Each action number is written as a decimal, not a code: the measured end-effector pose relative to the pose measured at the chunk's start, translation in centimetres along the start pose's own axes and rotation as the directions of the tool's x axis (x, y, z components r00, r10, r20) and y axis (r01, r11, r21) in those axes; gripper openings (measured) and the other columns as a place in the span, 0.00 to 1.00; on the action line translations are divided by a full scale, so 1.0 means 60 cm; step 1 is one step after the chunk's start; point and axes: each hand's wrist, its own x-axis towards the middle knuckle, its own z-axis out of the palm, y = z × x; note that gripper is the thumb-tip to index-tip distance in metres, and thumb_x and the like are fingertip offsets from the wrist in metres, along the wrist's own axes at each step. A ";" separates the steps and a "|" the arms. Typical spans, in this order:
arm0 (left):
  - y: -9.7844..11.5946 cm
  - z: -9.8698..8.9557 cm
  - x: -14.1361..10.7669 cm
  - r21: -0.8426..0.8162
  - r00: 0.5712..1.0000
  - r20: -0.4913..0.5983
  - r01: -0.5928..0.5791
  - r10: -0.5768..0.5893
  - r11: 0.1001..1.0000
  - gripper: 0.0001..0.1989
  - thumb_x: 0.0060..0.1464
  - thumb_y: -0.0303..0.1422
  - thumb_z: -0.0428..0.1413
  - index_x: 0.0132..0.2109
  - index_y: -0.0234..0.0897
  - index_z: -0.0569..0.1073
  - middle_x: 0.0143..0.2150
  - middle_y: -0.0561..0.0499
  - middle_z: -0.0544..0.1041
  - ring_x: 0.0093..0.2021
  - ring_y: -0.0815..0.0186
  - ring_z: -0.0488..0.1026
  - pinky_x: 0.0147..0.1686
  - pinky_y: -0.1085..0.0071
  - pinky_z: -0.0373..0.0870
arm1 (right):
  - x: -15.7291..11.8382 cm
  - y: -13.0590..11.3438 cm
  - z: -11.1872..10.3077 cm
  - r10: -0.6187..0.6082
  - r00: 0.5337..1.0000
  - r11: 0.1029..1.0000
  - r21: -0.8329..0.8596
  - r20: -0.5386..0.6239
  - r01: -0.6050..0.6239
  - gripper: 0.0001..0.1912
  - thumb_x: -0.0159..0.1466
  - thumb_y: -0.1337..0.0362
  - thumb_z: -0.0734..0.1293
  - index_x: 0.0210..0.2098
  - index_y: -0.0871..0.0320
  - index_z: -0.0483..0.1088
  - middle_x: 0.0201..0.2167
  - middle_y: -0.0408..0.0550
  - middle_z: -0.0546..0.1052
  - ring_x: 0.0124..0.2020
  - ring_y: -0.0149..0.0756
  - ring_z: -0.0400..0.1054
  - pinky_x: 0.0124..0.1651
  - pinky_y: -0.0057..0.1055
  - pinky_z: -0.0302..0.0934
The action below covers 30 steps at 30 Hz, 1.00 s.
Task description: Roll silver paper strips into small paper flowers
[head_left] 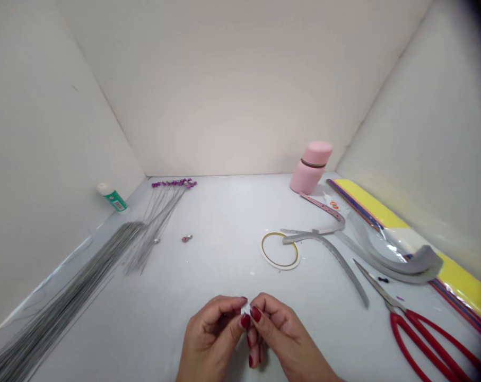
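At the bottom centre, my left hand (216, 331) and my right hand (278, 334) meet, thumbs and fingertips pinched together. Between them is a small whitish, slightly shiny piece (245, 307), mostly hidden by the fingers, so its kind is unclear. Ahead on the white table lies a roll of narrow tape (263, 254), with a grey strip (335, 249) crossing its edge. A tiny reddish and silver piece (185, 239) rests left of the roll. Further left, thin wire stems topped with small purple pieces (174, 183) lie fanned out.
A thick bundle of grey wires (73, 292) runs along the left side, near a glue stick (113, 199). At right are red-handled scissors (399, 313), curled grey strips (415, 268) and packaged coloured sheets (367, 201). A pink bottle (309, 170) stands at the back.
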 end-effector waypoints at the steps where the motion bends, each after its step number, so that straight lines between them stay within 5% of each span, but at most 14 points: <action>1: -0.003 0.000 0.000 -0.020 1.000 -0.003 0.022 -0.022 1.000 0.08 0.42 0.34 0.62 0.31 0.34 0.77 0.25 0.49 0.75 0.24 0.66 0.71 0.27 0.71 0.68 | 0.000 -0.001 -0.001 0.001 1.000 1.000 -0.011 0.009 -0.001 0.18 0.58 0.50 0.62 0.25 0.60 0.60 0.18 0.38 0.66 0.15 0.24 0.61 0.20 0.21 0.52; 10: 0.013 -0.003 0.018 -0.111 0.970 -0.091 0.216 -0.227 0.970 0.12 0.39 0.37 0.63 0.29 0.33 0.75 0.21 0.52 0.74 0.26 0.68 0.70 0.30 0.73 0.66 | 0.000 -0.006 -0.006 0.023 0.998 0.996 -0.085 -0.055 -0.028 0.19 0.59 0.50 0.60 0.26 0.60 0.59 0.18 0.37 0.65 0.14 0.22 0.58 0.19 0.20 0.49; 14: 0.018 -0.007 0.021 -0.094 0.978 0.067 0.205 -0.200 0.974 0.14 0.43 0.38 0.61 0.36 0.34 0.75 0.25 0.53 0.75 0.26 0.69 0.70 0.29 0.74 0.65 | -0.001 -0.002 -0.008 -0.020 0.999 0.986 -0.167 -0.031 0.014 0.18 0.60 0.51 0.59 0.26 0.60 0.60 0.19 0.38 0.64 0.16 0.23 0.59 0.21 0.21 0.51; 18: -0.007 -0.010 0.021 -0.079 0.953 0.237 0.212 -0.188 0.974 0.11 0.44 0.38 0.60 0.28 0.32 0.73 0.21 0.52 0.73 0.23 0.68 0.69 0.27 0.72 0.64 | -0.002 -0.001 -0.009 -0.064 0.998 0.967 -0.246 -0.013 0.059 0.18 0.61 0.52 0.59 0.25 0.61 0.61 0.19 0.38 0.63 0.16 0.23 0.58 0.21 0.22 0.52; 24: -0.024 -0.011 0.027 -0.158 0.922 0.253 0.339 -0.294 0.927 0.13 0.43 0.39 0.61 0.26 0.32 0.72 0.17 0.52 0.71 0.21 0.69 0.68 0.25 0.72 0.62 | 0.001 -0.007 -0.009 -0.005 1.000 0.987 -0.161 0.002 0.005 0.19 0.60 0.50 0.60 0.25 0.61 0.61 0.20 0.40 0.67 0.15 0.22 0.57 0.19 0.21 0.51; 30: -0.016 -0.011 0.027 -0.149 0.933 0.216 0.324 -0.289 0.934 0.12 0.43 0.38 0.61 0.28 0.32 0.74 0.19 0.53 0.71 0.21 0.70 0.67 0.26 0.73 0.62 | 0.001 -0.007 -0.012 -0.050 0.998 0.992 -0.120 -0.044 0.044 0.17 0.60 0.52 0.61 0.28 0.60 0.61 0.20 0.41 0.68 0.19 0.24 0.61 0.23 0.22 0.53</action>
